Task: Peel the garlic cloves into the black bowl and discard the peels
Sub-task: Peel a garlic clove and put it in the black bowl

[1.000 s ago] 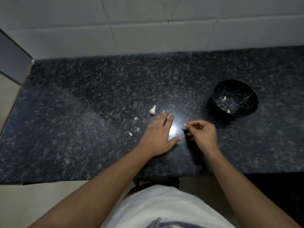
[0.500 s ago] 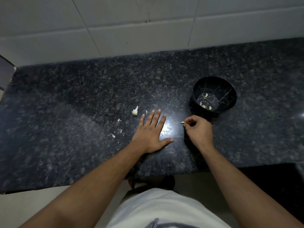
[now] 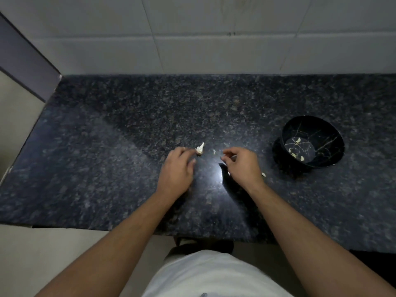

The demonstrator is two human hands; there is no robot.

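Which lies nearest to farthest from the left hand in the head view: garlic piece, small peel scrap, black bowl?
From the left hand:
1. Garlic piece, at its fingertips.
2. Small peel scrap, just to the right, between both hands.
3. Black bowl, far right, beyond the right hand.

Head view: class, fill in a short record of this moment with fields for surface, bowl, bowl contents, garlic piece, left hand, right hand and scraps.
surface: dark speckled counter below a white tiled wall
bowl: black bowl, upright, at the right
bowl contents: several pale cloves
garlic piece: white garlic piece on the counter at the left fingertips
left hand: left hand, fingers curled, reaching the garlic piece; grip unclear
right hand: right hand, fingers curled as if pinching; contents too small to tell
scraps: small bit between the hands; another by the right wrist
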